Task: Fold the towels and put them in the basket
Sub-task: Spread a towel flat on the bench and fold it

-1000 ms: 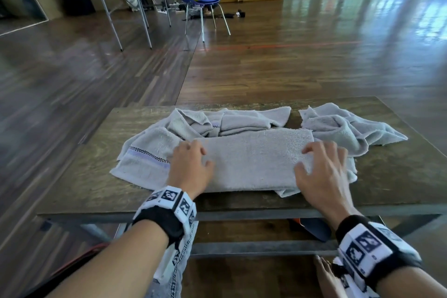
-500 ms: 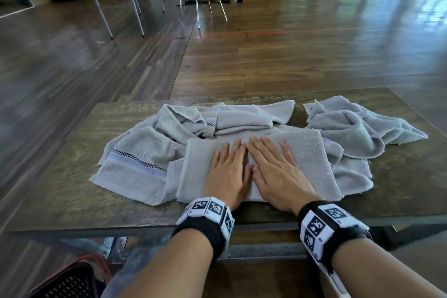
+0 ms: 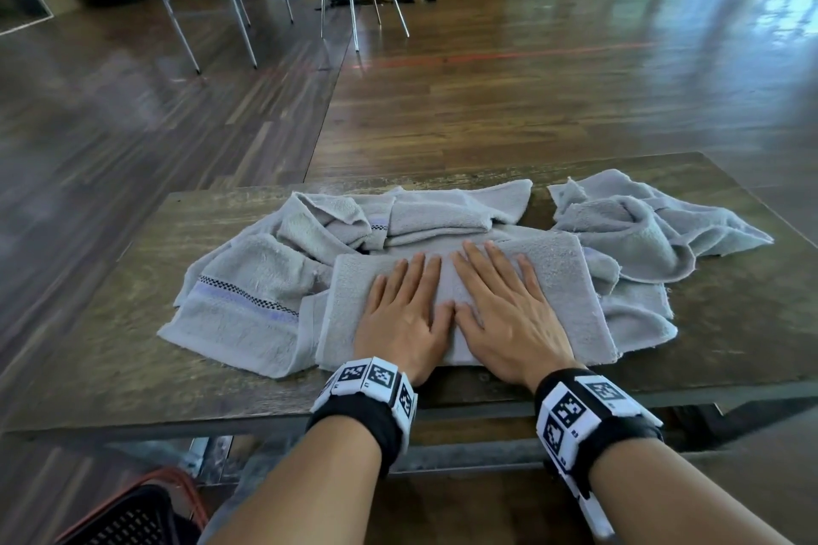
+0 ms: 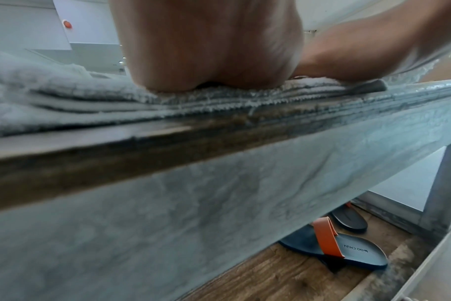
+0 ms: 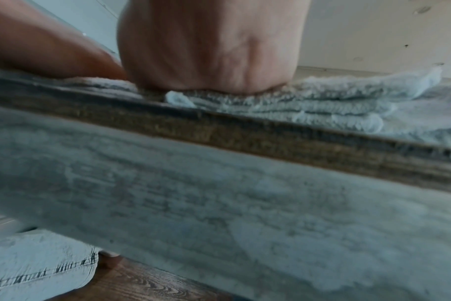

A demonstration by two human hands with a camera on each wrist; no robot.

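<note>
Palms of the left hand (image 3: pixel 405 314) and right hand (image 3: pixel 504 314) press flat, fingers straight and gripping nothing, on the folded grey terry towel (image 3: pixel 562 279) at lower centre, probably to set its creases. It lies on rumpled grey towels (image 3: pixel 248 279) on the dark wooden bench (image 3: pixel 110 314); the black mesh basket (image 3: pixel 128 518), only partly seen, waits at lower left.

Head cam overhead; wrist cams table-edge (image 4: pixel 168 146) level.
</note>
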